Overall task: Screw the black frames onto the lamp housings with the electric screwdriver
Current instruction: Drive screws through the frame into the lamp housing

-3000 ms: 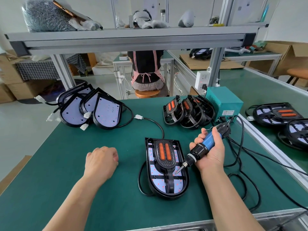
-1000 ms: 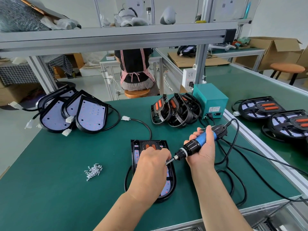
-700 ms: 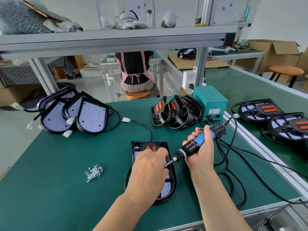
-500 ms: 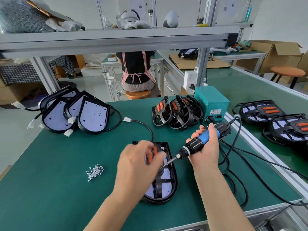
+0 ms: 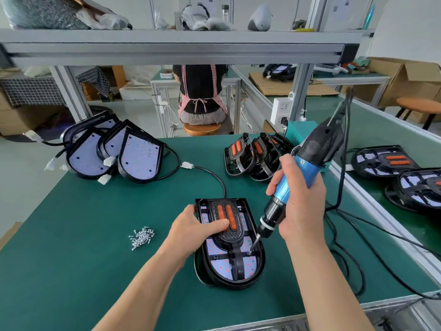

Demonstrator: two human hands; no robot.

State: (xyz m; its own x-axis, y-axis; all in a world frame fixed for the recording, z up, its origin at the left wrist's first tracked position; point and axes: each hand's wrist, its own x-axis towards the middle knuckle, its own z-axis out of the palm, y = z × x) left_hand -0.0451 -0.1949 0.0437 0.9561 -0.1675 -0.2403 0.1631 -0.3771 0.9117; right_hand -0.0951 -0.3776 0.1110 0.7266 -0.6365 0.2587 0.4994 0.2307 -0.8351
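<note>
A black lamp housing [image 5: 259, 266] lies flat on the green mat in front of me, its black frame [image 5: 232, 235] with two orange strips on top. My left hand [image 5: 193, 231] presses on the housing's left side, thumb across the frame. My right hand [image 5: 298, 199] grips the blue and black electric screwdriver [image 5: 303, 173], held nearly upright. The screwdriver's bit tip touches the frame at the right of its centre. A small heap of silver screws [image 5: 142, 237] lies on the mat left of the housing.
Bare lamp housings [image 5: 136, 158] lean stacked at the back left. Several black frames [image 5: 253, 154] stand behind the work, beside a teal power box [image 5: 297, 134]. Black cables [image 5: 346, 261] loop on the right. Finished lamps [image 5: 386, 161] lie on the neighbouring bench. A person sits beyond the table.
My left hand has dropped from the bit tip to the housing's left side. The screwdriver has swung from slanted to nearly upright, its bit now down on the frame.
</note>
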